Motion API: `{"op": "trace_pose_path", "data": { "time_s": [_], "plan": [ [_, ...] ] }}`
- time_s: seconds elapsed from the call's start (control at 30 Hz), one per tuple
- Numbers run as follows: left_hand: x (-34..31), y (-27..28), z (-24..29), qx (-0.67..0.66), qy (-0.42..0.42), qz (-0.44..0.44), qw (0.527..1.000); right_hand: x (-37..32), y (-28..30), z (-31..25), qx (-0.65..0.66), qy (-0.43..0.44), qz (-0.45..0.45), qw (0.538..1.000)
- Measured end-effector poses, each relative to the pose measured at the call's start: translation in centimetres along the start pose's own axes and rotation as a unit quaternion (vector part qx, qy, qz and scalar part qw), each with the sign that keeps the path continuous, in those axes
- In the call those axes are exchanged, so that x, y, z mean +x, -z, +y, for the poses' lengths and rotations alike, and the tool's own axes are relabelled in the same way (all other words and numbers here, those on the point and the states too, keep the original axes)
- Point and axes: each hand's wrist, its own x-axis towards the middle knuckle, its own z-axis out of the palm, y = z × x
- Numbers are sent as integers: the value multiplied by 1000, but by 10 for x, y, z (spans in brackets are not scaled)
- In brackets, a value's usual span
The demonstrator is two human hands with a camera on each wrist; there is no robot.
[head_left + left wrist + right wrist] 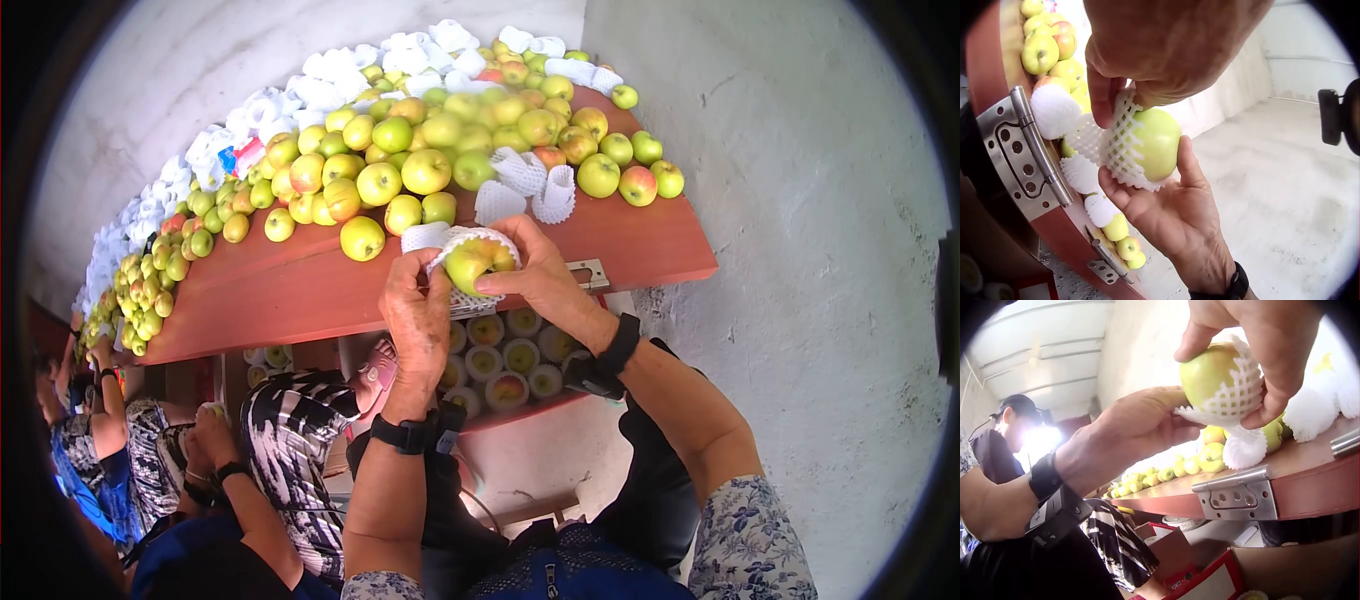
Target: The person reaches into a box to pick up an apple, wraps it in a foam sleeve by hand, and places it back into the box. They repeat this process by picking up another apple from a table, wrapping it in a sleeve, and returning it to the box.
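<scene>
Between my two hands is a yellow-green apple (470,262), partly wrapped in a white foam net sleeve (1124,144). My left hand (418,315) pinches the sleeve and apple from the left. My right hand (548,278) grips the other side, its thumb across the front of the apple. In the right wrist view the sleeve covers the lower part of the apple (1207,375), while the upper part is bare. Just beyond the hands, loose foam sleeves (497,203) lie on the red-brown table (650,240).
Many apples (425,172) are heaped across the table, with a pile of white foam sleeves (330,75) behind. Below the table edge, a box holds sleeved apples (507,390). Metal hinges (1025,153) sit at the edge. Other people (190,470) sit at the left; a wall (800,220) rises at right.
</scene>
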Motion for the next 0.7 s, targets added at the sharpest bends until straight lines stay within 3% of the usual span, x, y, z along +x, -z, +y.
{"op": "trace_pose_path", "data": {
  "time_s": [0.1, 0.2, 0.27, 0.4, 0.47, 0.5, 0.53, 0.6, 0.7],
  "plan": [
    [-3, -1, 5, 51, -38, 11, 998, 0, -1, 5, -21, 43, 24, 999],
    [-5, -2, 6, -3, -15, 14, 1000, -2, -3, 0, -25, 21, 39, 999],
    [-5, -2, 3, -63, 19, -14, 998, -1, -5, 3, -40, 61, 57, 996],
    [-11, -10, 15, -90, 11, 14, 996, 5, -1, 8, -13, 76, 75, 994],
    [-13, -11, 10, 33, 39, -51, 997, 6, 1, 6, 16, 89, 93, 992],
    [-10, -11, 8, 10, 96, -92, 991, 6, 2, 4, 16, 88, 91, 992],
    [-9, -10, 9, 11, 97, -90, 991, 5, 1, 1, 55, 73, 69, 993],
    [-7, -8, 15, -122, 184, -152, 963, 7, -1, 1, 94, 57, 47, 993],
    [-7, -2, 18, -82, 170, -156, 970, 7, 0, 5, 150, 45, 19, 987]
  ]
}}
